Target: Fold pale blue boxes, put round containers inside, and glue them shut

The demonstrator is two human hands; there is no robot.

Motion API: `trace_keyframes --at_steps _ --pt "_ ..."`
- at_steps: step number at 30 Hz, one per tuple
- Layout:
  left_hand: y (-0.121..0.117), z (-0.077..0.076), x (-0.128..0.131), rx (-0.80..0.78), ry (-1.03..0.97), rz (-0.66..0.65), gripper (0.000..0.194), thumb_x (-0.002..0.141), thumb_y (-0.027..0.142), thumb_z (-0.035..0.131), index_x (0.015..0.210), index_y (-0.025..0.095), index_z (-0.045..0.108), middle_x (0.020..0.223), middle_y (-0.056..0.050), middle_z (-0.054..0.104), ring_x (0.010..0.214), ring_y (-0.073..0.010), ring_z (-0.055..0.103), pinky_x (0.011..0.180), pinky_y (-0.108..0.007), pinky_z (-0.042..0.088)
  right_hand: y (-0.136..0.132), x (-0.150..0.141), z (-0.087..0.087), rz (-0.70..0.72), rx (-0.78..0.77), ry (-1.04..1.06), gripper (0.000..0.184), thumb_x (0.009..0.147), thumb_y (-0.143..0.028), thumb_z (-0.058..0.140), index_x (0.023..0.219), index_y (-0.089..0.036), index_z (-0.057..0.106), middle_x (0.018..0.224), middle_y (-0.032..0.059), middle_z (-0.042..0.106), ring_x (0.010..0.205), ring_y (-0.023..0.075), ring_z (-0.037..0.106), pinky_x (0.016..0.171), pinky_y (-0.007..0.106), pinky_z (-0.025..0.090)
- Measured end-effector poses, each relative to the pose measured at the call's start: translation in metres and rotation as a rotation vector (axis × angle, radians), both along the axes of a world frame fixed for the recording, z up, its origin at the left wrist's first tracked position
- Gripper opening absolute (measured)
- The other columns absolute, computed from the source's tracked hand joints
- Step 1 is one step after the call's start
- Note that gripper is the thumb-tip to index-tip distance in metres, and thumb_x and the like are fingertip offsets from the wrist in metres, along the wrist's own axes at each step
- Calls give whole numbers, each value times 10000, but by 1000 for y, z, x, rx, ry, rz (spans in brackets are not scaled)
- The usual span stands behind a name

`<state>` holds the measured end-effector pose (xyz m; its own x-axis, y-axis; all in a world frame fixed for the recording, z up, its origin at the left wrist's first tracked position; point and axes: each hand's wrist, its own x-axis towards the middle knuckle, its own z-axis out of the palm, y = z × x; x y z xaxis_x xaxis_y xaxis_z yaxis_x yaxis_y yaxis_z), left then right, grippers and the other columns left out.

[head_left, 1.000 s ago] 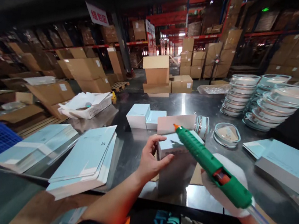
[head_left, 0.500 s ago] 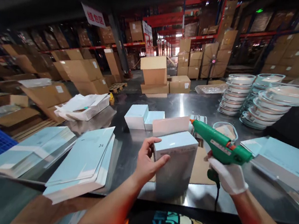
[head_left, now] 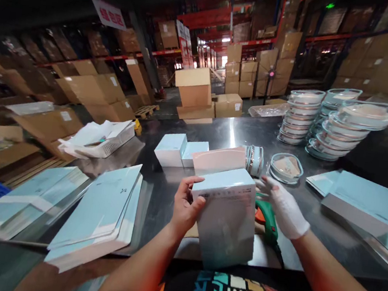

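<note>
Pale blue card fills the middle of my view: my bare left hand [head_left: 185, 207] grips the left edge of a tall light-blue box [head_left: 227, 215], thumb on the near face and fingers curled over the top rim, with the box tilted toward me over the near edge of the dark shiny table [head_left: 168, 199]. My right hand [head_left: 281, 208], in a white glove, sits just beside the box's right edge with its fingers spread loosely; it seems to touch the box's upper corner, though I cannot tell for sure. Under that hand lies a green glue gun [head_left: 266, 220], resting on a brown sheet of cardboard [head_left: 192, 231] that pokes out from behind the box. Just behind the box stands a pinkish box [head_left: 219, 159], and left of that two small blue boxes [head_left: 179, 149]. Farther right lie a round clear dish [head_left: 285, 167] and, beyond it, stacks of clear dishes [head_left: 330, 124]. A pile of flat blue sleeves [head_left: 97, 218] lies well to the left.
</note>
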<state>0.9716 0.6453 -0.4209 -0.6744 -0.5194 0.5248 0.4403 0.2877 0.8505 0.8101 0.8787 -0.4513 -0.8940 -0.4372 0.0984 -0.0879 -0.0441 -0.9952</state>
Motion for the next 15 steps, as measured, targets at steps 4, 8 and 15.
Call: trace_keyframes --at_steps 4,8,15 --pt "7 -4 -6 -127 31 12 560 820 690 852 1072 203 740 1051 -75 705 863 -206 684 748 -287 531 -39 21 38 195 -128 69 609 929 -553 669 1450 -238 642 1363 101 753 1284 327 687 1089 479 583" --pt "1 -14 -6 -145 100 38 451 839 555 894 1018 205 673 1300 -117 699 1178 -275 713 971 -360 561 -39 17 28 282 -93 161 742 852 -566 814 1458 -189 611 1456 154 693 1315 349 673 1138 511 554" --pt "-19 -3 -6 -372 159 -253 305 979 423 809 1222 242 769 1177 -105 775 1232 -300 734 1065 -478 580 -10 20 8 445 -150 561 369 1013 -403 771 1365 -290 760 1709 145 493 1583 314 492 1301 542 409"
